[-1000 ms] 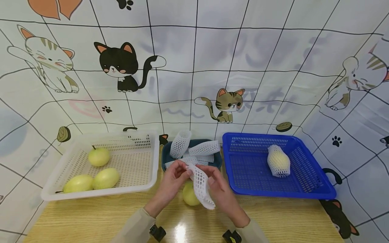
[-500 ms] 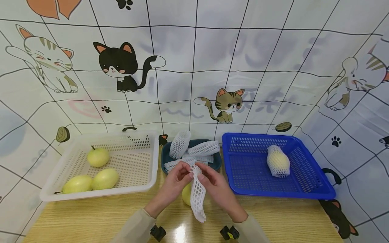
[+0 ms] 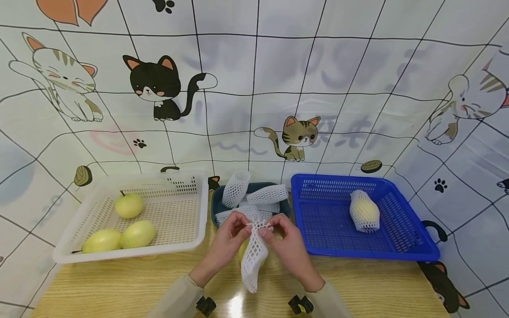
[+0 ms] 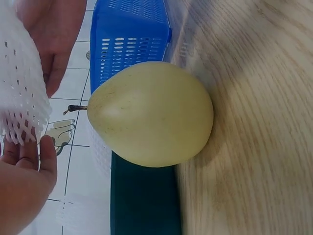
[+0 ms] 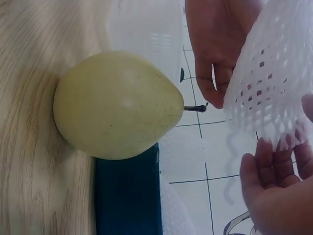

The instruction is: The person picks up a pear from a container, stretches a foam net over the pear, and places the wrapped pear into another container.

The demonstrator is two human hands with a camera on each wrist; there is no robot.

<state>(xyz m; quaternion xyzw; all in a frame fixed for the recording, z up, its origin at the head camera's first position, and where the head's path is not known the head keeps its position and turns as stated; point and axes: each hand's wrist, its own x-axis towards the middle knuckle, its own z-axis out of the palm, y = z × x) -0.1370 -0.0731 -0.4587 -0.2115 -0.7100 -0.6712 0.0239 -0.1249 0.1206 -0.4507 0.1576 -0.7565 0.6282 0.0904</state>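
Between my hands hangs a white foam fruit net, its mouth stretched sideways and its narrow end dangling toward me. My left hand pinches the mouth's left edge between thumb and fingers. Opposite it, my right hand pinches the right edge. Under the net a yellow-green pear stands upright on the wooden table, stem up. From the head view the net covers most of it; both wrist views show the pear whole, with the net above its stem and apart from it.
Behind the hands is a dark teal box with several foam nets. At left, a white basket holds three pears. The blue basket at right contains one netted pear. A cat-print sheet stands behind.
The hands first came together at the net's mouth, then spread apart, widening it. The net's dangling end swung from right to left, across the pear.
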